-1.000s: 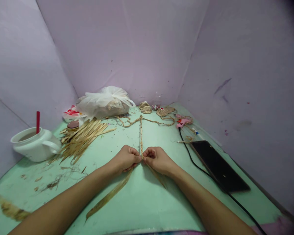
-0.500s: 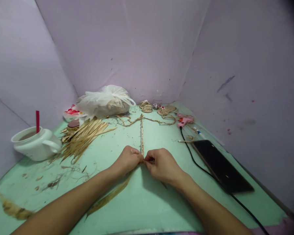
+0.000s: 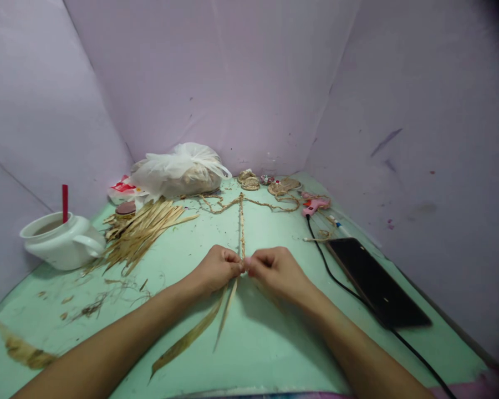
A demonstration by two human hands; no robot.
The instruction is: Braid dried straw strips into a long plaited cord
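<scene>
One braided cord (image 3: 242,224): lies along the middle of the desk (image 3: 291,360), long axis running straight away from the person, near end between both hands.
Left grip: left hand (image 3: 218,270) pinches that near end between thumb and forefinger, from the left.
Right grip: right hand (image 3: 280,274) stands just right of the same end, fingers curled and blurred; whether they clasp a strand, I cannot tell.
Nearer hand: the left, touching the cord.
Loose strips (image 3: 187,342): two, trailing from beneath the left hand toward the person and leftward.
Left side: dry bundle (image 3: 143,235) beside a white pot (image 3: 72,249).
Right side: pink glue gun (image 3: 315,206), dark flat device (image 3: 378,285).
</scene>
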